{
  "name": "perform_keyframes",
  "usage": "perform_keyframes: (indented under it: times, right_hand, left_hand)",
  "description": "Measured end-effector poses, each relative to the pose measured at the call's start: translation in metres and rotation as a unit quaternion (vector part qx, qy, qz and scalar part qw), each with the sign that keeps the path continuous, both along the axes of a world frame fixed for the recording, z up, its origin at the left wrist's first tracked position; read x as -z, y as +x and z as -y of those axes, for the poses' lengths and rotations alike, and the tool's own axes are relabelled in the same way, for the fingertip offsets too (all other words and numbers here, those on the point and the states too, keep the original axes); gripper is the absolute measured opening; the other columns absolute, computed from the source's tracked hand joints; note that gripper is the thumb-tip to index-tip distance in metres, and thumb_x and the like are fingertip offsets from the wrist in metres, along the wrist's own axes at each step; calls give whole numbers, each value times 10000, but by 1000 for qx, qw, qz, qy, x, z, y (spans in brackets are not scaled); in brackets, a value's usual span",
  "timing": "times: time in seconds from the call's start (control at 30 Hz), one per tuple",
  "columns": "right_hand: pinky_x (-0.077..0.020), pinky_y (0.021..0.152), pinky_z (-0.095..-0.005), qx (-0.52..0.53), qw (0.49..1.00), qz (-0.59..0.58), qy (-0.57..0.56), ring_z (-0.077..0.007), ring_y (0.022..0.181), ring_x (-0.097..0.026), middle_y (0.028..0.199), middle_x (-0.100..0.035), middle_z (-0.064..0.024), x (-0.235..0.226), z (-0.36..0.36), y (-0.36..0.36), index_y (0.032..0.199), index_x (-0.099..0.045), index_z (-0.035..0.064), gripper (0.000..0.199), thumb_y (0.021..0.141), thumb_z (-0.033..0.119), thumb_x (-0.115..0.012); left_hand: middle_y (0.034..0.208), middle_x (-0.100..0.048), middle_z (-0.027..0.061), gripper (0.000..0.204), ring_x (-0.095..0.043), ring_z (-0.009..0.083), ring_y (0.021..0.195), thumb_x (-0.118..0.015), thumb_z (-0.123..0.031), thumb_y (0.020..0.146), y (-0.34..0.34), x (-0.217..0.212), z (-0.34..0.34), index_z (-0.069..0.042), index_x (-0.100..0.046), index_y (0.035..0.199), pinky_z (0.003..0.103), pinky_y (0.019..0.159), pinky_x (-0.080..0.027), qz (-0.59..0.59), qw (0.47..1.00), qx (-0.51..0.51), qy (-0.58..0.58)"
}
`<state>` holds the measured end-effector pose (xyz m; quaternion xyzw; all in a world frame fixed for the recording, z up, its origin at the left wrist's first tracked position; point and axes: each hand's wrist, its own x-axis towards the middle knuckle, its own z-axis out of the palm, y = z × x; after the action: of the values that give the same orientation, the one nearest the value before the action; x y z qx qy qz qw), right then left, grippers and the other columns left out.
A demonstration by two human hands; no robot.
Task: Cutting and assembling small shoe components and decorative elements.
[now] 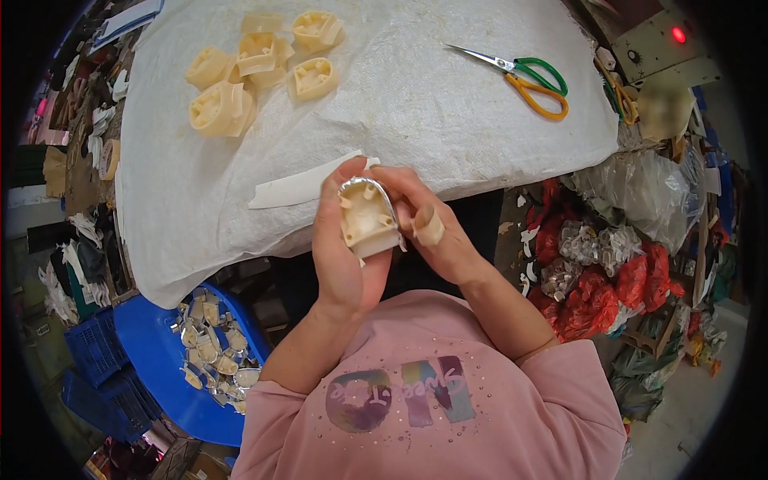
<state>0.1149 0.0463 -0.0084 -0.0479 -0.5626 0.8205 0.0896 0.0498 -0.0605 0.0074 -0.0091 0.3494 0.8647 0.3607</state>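
A cream plastic shoe heel [367, 216], hollow and D-shaped with small posts inside, is held just off the table's near edge. A shiny silver strip [390, 202] runs around its curved rim, and a loose end hangs at the right side. My left hand [340, 248] wraps around the heel from the left and below. My right hand [436, 232] closes on its right edge, fingers pressed against the silver strip; the thumb wears a cream cover [429, 226]. Behind the hands lies a flat white strip [300, 186], partly hidden by them.
Several bare cream heels [220, 108] stand at the back left on the white woven sheet [400, 96]. Scissors [532, 80] with green and orange handles lie at right. A blue basin [148, 336] with several silver-edged heels is at lower left. Red plastic bags [588, 304] lie lower right.
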Motion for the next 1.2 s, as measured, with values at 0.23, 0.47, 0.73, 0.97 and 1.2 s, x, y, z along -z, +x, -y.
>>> perform_keyframes:
  times: [0.23,0.47,0.73,0.97,1.2]
  right_hand:
    - [-330,940,-299,29,971,-57,228,-196,1067,-415,1170,-422,-94,-2,3,-5,1264,-429,31,430,854,115,-529]
    - [-387,843,-248,103,991,-70,-42,-126,960,-467,1102,-458,-44,14,22,-5,1200,-477,44,341,859,58,-473]
    - [-406,705,-215,-11,987,43,-157,-96,826,-453,1023,-458,-28,5,-8,0,1320,-411,105,436,898,176,-493]
    - [-425,600,-293,90,902,42,419,-181,665,-502,817,-517,-68,-41,-20,-1,1125,-525,32,453,751,232,-682]
    - [-482,737,-279,43,994,26,99,-118,763,-545,811,-540,-51,-29,-8,-4,1076,-524,-21,301,823,108,-624]
  left_hand:
    - [1033,-541,75,388,-533,191,976,-287,-360,960,5,-4,-5,-70,-476,1134,328,865,-430,89,996,-13,6]
    - [1033,-542,72,366,-532,187,969,-278,-340,962,10,6,-5,-76,-478,1119,332,864,-426,-2,999,-24,-49]
    - [929,-546,129,538,-542,221,739,-194,-507,944,-6,-1,-2,-88,-401,1212,326,651,-436,15,999,24,31]
    - [1181,-429,223,809,-507,279,960,-418,-562,865,-12,2,18,47,-170,1337,367,813,-435,-455,860,43,-227]
    - [1145,-442,237,880,-494,289,977,-568,-545,800,-15,-8,24,97,-242,1305,375,820,-411,-589,777,26,-220]
